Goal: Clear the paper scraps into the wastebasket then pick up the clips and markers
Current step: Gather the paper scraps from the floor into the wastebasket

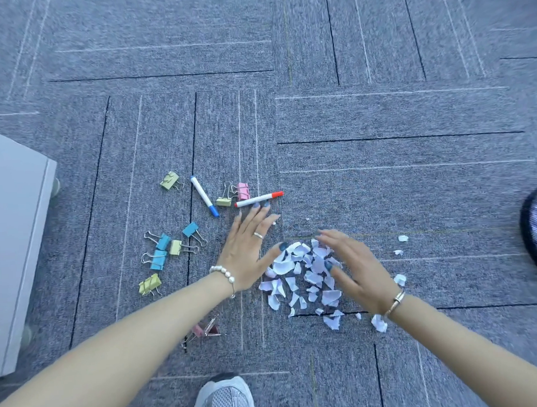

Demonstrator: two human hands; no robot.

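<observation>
The paper scraps (304, 272) lie heaped on the carpet between both spread, empty palms: left hand (247, 250) at the pile's left edge, right hand (356, 267) on its right, blurred; a dark rim (536, 231), perhaps the wastebasket, sits far right
</observation>
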